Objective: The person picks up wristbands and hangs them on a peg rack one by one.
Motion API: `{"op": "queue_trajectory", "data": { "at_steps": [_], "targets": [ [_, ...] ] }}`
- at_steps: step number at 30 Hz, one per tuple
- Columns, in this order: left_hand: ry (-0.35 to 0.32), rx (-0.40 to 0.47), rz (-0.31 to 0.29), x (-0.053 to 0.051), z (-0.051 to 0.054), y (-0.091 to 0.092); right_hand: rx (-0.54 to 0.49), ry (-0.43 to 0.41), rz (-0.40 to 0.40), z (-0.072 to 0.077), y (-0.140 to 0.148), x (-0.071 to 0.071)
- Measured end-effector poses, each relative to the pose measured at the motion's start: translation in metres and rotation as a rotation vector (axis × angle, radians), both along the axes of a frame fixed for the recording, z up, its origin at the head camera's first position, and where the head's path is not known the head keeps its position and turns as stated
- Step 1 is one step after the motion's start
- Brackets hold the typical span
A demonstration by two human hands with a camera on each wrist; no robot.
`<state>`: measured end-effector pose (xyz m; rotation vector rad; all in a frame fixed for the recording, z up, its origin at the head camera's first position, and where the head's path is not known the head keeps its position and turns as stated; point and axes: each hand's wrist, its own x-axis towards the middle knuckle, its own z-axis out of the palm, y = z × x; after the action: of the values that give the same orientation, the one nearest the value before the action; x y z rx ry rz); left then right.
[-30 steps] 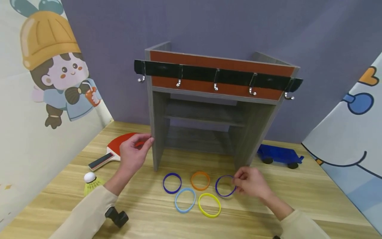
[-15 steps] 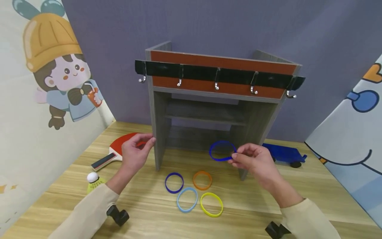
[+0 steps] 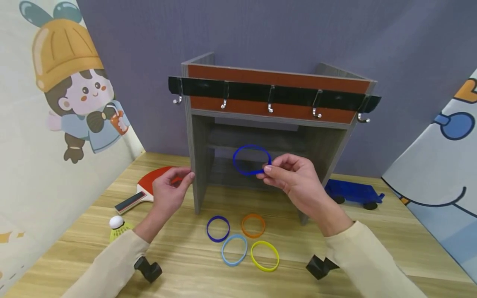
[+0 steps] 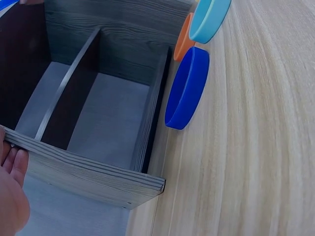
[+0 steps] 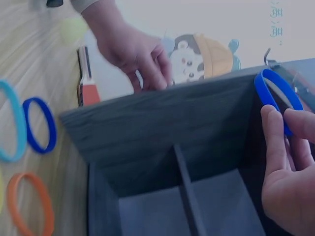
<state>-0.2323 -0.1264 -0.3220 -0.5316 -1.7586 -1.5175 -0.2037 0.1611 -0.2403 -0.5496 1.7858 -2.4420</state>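
Note:
My right hand (image 3: 294, 178) pinches a blue wristband (image 3: 251, 146) between thumb and fingers, raised in front of the grey wooden shelf unit (image 3: 268, 117). In the right wrist view the same band is held upright near a hook. At the unit's left side panel, my left hand (image 3: 169, 190) grips the front edge with its fingertips. Below, on the table, lie a dark blue wristband (image 3: 208, 234), an orange wristband (image 3: 243, 231), a light blue wristband (image 3: 223, 254) and a yellow wristband (image 3: 257, 265). A black rail with several silver hooks (image 3: 270, 108) crosses the unit's upper front.
A red table tennis bat (image 3: 147, 182) lies behind my left hand, with a yellow shuttlecock (image 3: 118, 227) nearer me. Right of the unit stands a blue toy cart (image 3: 354, 192) with black wheels. Printed cloth walls border the wooden table (image 3: 193, 277).
My right hand has picked the blue wristband up from the table and carried it upward and to the left. My left hand stays at the side panel.

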Motion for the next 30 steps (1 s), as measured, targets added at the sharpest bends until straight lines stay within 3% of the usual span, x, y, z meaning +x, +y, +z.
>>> {"op": "queue_trajectory", "data": {
  "at_steps": [7,30],
  "targets": [
    [0.007,0.011,-0.008,-0.002,-0.003,0.0,-0.055,0.021,0.03,0.022,-0.034,-0.005],
    [0.069,0.019,-0.037,-0.006,-0.006,-0.001,-0.162,0.029,0.095,0.061,-0.123,-0.018]
  ]
}}
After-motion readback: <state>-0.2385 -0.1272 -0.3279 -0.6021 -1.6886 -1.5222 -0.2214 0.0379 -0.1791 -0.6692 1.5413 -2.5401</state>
